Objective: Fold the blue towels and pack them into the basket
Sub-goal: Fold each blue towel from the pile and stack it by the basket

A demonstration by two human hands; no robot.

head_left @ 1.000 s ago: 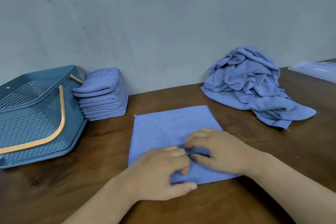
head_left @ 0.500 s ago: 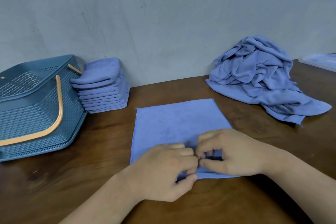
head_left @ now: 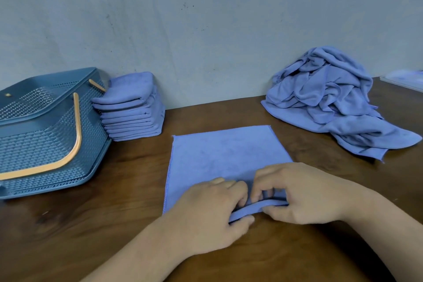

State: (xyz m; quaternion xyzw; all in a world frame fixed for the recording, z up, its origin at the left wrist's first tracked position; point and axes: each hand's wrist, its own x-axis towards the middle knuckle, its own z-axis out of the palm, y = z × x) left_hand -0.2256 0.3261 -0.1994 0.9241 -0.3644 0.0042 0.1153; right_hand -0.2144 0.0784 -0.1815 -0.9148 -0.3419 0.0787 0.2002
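Note:
A blue towel (head_left: 225, 153) lies flat on the brown table in front of me. My left hand (head_left: 210, 210) and my right hand (head_left: 304, 192) sit side by side at its near edge, each pinching that edge, which is lifted into a small roll between thumbs and fingers. A blue perforated basket (head_left: 45, 135) with an orange handle stands at the left. A stack of several folded blue towels (head_left: 132, 107) rests against the basket's right side. A heap of unfolded blue towels (head_left: 329, 103) lies at the back right.
A grey wall (head_left: 206, 30) closes off the table's far edge. A pale flat object (head_left: 405, 78) lies at the far right edge, mostly out of view. Bare wood table (head_left: 114, 190) shows between the basket and the spread towel.
Both hands have gone from resting on the towel's near part to pinching its near edge and lifting it into a small fold. The view has shifted slightly.

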